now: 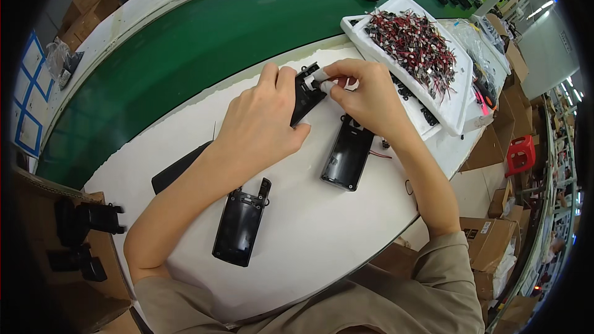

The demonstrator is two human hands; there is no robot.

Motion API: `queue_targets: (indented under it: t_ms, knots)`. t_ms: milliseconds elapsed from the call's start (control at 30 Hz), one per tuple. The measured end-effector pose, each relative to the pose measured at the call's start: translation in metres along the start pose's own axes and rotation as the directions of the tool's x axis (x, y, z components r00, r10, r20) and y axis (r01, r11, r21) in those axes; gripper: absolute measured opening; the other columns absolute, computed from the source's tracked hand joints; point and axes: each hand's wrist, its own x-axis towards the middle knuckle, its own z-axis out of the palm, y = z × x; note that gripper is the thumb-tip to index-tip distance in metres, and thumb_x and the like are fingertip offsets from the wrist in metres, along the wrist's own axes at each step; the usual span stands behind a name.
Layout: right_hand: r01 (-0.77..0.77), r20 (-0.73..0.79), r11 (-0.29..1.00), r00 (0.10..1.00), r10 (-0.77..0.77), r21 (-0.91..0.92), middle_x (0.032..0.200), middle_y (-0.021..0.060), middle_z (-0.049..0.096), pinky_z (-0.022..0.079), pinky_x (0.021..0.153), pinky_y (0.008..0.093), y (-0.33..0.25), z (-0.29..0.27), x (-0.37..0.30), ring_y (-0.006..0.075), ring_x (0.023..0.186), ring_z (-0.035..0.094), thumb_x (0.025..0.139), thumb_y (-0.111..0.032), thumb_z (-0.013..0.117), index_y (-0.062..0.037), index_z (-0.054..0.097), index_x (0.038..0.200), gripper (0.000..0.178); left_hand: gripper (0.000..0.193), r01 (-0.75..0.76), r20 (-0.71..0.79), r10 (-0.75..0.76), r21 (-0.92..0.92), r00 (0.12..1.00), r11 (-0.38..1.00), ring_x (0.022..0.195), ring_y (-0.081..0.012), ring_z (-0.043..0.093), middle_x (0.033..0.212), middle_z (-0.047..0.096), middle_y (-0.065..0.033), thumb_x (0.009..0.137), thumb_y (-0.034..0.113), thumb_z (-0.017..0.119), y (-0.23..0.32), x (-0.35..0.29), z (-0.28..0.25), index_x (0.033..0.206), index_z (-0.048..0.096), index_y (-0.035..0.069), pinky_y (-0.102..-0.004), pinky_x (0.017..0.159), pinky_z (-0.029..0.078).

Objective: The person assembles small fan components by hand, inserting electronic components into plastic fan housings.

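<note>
Belt (247,25) of green colour curves along the far side of our table (303,222), whose cover is white, perhaps so that dark pieces are easy to see on it. To our right is a white foam tray (459,111), probably placed there to be within short reach of the right hand. Our left hand (260,111) has its fingers and thumb closed around the held housing (301,106), a black one, over the far part of the table; this grip, we judge, makes it steady and leaves its upper end free. Our right hand (365,89) is at this end, thumb and forefinger nearly together, but we cannot tell whether something is pinched between them. Two more black pieces, the near housing (240,229) and the right housing (346,158), lie well apart, maybe to give space for the forearms. In the tray we see small wired parts (414,46), red and black, in a loose heap. Smallest are the white fingertip covers (320,75), perhaps worn for protection or better grip.
</note>
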Motion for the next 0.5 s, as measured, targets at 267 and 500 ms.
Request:
queue_targets:
  t_ms: [267,500]
  knots:
    - [0.060,0.024,0.998,0.998,-0.060,-0.010,0.078,0.0156,0.063,0.048,0.064,0.0321,0.004,0.001,0.001,0.0251,0.065,0.060,0.068,-0.002,0.060,0.0026,0.065,0.084,0.017,0.052,-0.002,0.003,0.002,0.012,1.000,1.000,0.072,-0.0349,0.056,0.096,0.050,-0.0183,0.062,0.013,0.061,-0.002,-0.001,0.002,0.108,0.046,-0.005,-0.0387,0.064,0.047]
    - [0.163,0.049,0.973,0.986,-0.158,-0.164,0.072,0.0115,0.061,0.044,0.063,0.0350,0.020,0.003,0.005,0.0261,0.069,0.055,0.065,-0.012,0.062,0.0005,0.063,0.079,0.018,0.052,-0.057,-0.021,0.058,0.045,0.998,0.997,0.069,-0.0344,0.057,0.094,0.049,-0.0180,0.063,0.013,0.063,0.001,-0.002,0.004,0.108,0.044,-0.003,-0.0387,0.060,0.048]
